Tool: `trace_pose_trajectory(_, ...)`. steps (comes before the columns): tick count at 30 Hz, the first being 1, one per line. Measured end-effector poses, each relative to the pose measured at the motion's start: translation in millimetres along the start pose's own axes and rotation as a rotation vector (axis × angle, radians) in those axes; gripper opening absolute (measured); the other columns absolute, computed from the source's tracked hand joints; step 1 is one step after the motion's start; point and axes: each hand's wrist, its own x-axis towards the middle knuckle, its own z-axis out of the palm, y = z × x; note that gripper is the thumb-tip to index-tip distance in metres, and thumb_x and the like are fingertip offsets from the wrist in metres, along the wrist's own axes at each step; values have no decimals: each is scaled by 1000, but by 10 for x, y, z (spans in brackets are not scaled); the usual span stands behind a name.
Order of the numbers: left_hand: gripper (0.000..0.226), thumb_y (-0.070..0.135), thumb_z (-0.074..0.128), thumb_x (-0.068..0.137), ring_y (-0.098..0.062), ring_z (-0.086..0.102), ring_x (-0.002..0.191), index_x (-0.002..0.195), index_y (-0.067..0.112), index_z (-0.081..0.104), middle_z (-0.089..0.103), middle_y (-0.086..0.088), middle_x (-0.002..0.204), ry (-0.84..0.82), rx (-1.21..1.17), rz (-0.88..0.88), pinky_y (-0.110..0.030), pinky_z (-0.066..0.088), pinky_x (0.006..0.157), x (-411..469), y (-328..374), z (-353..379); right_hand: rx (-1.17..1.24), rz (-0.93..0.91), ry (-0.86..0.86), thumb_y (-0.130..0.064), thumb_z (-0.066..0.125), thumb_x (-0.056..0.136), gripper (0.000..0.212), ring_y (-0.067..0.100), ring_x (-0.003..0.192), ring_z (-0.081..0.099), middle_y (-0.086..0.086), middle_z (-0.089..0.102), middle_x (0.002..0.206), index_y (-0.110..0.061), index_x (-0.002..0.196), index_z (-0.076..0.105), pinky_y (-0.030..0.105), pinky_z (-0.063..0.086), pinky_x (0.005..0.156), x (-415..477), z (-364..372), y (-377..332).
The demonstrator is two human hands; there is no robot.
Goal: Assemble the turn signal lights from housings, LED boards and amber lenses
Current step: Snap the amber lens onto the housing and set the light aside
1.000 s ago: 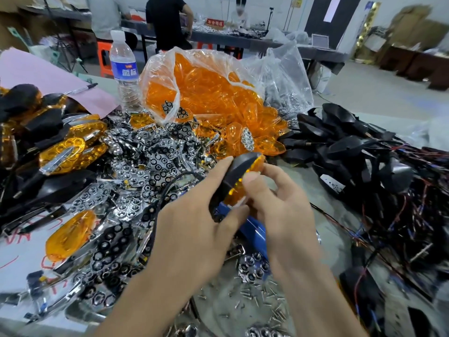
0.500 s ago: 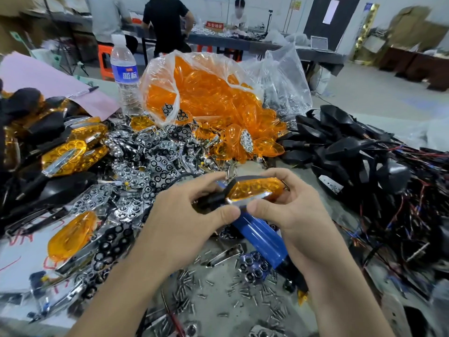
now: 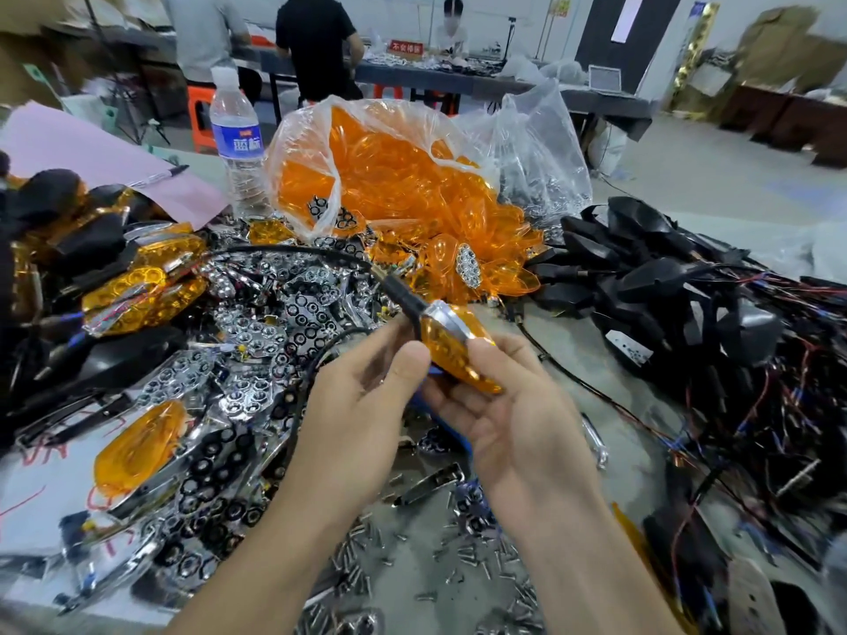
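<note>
Turn signal (image 3: 456,357) now tilted, between fingers (image 3: 405,366)

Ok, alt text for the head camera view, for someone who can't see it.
The left hand and right hand hold an amber-lensed turn signal light above a cluttered table. Behind lie a bag of amber lenses, chrome reflectors at left and wired black housings at right.

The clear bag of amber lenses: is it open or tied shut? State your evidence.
Open. The clear bag gapes at its mouth, and amber lenses spill out of it onto the table.
</note>
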Motion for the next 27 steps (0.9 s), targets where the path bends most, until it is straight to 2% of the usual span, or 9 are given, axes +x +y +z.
trace_pose_trajectory(2,20,48,64,91,2,70,82,106,57,76,78,17,99,58,-120,-70,-10,52,64,20,-17,-28,-78,66,-45,-25,71,76,43,29,82,75,20,77,104,-10,117,73,37,62,73,-17,67,69)
trace_pose_trajectory(4,36,55,65,76,-7,66,68,109,48,78,80,7,95,113,-215,-173,-17,49,51,45,-36,-68,-156,118,-107,-29,68,79,40,33,87,73,22,76,108,-14,116,77,41,63,78,-31,91,107)
trace_pose_trajectory(6,39,56,68,69,-12,75,81,105,48,79,81,4,103,121,-235,-221,-21,55,57,83,-57,-115,-169,177,-144,-28,68,81,41,38,93,72,26,74,113,-11,117,77,44,63,81,-36,84,105)
trace_pose_trajectory(9,25,53,73,78,-13,76,101,102,54,78,80,5,109,33,-238,-209,-33,58,81,107,-74,-167,-105,246,-172,-19,69,81,43,40,101,73,29,71,119,-2,120,73,44,63,80,-16,21,70)
trace_pose_trajectory(12,27,44,65,88,-2,72,107,104,63,73,77,17,114,-64,-132,-140,-27,52,91,103,-65,-177,-71,251,-208,-22,67,91,48,43,118,67,30,66,130,1,133,64,50,59,92,-6,-39,39)
trace_pose_trajectory(19,38,34,57,95,6,69,107,107,68,70,75,25,114,-143,-82,-67,-5,49,82,98,0,-198,-13,227,-275,-26,77,85,58,46,118,66,31,64,131,2,134,64,56,57,96,15,-81,42)
trace_pose_trajectory(21,35,36,60,94,7,69,104,103,67,71,75,27,111,-154,-112,-69,-6,52,78,84,5,-172,-19,187,-251,-24,79,80,57,43,115,68,29,67,129,2,129,67,57,56,99,21,-87,53)
trace_pose_trajectory(24,22,51,67,89,-1,71,107,108,61,72,77,16,112,-154,-80,-19,-13,53,87,61,11,-114,-58,122,-241,-24,79,78,52,36,106,69,25,70,122,2,122,72,52,56,98,14,-61,83)
trace_pose_trajectory(27,22,39,67,91,-16,74,103,110,43,78,79,-2,110,-96,-150,-34,-22,58,86,56,1,-98,-91,53,-234,-27,85,73,59,34,103,68,26,70,117,3,123,71,50,57,95,11,-22,134)
